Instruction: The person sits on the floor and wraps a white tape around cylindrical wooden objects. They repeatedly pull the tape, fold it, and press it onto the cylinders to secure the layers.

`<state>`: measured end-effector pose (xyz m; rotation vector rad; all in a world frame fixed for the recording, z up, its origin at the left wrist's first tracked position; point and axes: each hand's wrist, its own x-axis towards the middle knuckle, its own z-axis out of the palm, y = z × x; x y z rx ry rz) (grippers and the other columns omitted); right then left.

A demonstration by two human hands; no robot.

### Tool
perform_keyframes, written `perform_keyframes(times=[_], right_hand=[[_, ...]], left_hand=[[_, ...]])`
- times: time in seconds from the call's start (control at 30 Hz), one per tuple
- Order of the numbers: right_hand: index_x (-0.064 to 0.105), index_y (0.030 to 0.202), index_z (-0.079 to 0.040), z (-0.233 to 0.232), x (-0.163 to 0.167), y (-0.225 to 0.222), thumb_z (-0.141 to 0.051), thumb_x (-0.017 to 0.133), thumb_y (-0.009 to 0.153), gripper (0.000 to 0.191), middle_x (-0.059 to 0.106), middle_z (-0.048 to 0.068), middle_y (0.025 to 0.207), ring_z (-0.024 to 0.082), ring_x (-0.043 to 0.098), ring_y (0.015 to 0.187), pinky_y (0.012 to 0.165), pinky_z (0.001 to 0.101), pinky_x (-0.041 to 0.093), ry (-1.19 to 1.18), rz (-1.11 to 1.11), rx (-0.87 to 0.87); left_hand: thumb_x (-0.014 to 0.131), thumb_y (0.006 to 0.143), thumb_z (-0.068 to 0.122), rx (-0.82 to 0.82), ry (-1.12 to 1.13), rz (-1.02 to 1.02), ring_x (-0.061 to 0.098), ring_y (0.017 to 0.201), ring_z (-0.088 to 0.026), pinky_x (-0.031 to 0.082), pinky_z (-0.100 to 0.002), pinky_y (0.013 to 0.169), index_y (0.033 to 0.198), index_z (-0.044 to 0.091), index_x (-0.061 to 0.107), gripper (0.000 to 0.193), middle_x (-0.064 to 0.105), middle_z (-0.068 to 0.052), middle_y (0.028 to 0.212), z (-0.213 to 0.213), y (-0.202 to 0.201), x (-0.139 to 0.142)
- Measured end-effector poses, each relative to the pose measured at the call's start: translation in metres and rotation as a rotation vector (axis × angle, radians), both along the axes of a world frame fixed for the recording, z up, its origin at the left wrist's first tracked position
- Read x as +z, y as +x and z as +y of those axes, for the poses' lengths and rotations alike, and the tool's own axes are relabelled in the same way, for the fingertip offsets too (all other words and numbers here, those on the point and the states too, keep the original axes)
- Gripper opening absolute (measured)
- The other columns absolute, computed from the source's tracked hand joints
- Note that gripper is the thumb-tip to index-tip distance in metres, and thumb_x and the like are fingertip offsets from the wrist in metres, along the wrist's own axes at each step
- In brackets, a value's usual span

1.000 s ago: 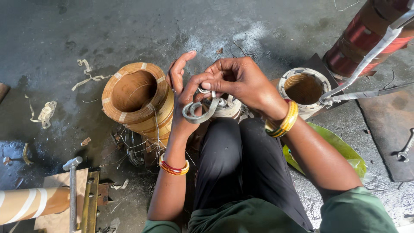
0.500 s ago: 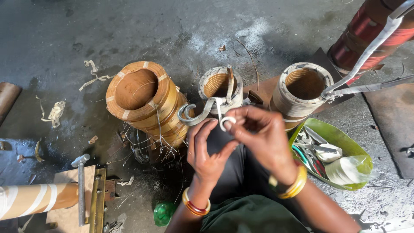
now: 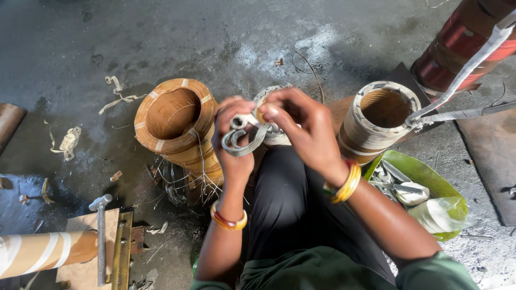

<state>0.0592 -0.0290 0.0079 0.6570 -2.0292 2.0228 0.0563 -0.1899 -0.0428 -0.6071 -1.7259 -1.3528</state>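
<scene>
Both hands have lifted since the earlier frame; left hand (image 3: 234, 145) pinches the curved grey strip (image 3: 242, 140), right hand (image 3: 301, 126) closes on its upper end, above the lap.

Grey strip (image 3: 244, 140) bent in loop, pale tape end at top. Left wrist bangles (image 3: 228, 220) orange, red, yellow. Right wrist bangles (image 3: 344, 183) yellow with red edge. Trousers (image 3: 293, 207) black, shirt (image 3: 322, 271) dark green. Large paper-wound coil (image 3: 177, 126) tan, pale tape bands on rim. Second coil (image 3: 376, 121) brown inside, off-white wrap. Bowl (image 3: 424, 174) bright green. Big winding (image 3: 462, 40) copper-red, white tape (image 3: 473, 62) across. Floor (image 3: 80, 48) dark grey, stained.
</scene>
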Motion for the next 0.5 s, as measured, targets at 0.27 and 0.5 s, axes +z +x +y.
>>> perform_keyframes(times=[0.27, 0.5], right_hand=[[0.070, 0.114, 0.005, 0.028, 0.044, -0.031, -0.007, 0.074, 0.094, 0.024, 0.075, 0.001, 0.095, 0.005, 0.070, 0.089, 0.082, 0.0223, 0.058, 0.129, -0.179, 0.348], [0.077, 0.117, -0.002, 0.060, 0.029, 0.024, 0.000, 0.077, 0.087, 0.030, 0.068, 0.001, 0.089, 0.006, 0.062, 0.080, 0.072, 0.0214, 0.053, 0.257, -0.060, -0.084]], left_hand=[[0.065, 0.104, 0.033, 0.048, -0.407, -0.035, 0.047, 0.129, -0.027, 0.035, -0.040, 0.117, 0.117, 0.017, 0.071, 0.022, 0.056, -0.004, 0.126, -0.009, -0.014, 0.040], [0.075, 0.101, 0.012, 0.193, -0.008, -0.179, 0.066, 0.109, -0.020, 0.054, -0.032, 0.098, 0.122, 0.007, 0.071, 0.022, 0.070, -0.004, 0.122, 0.010, 0.027, 0.010]])
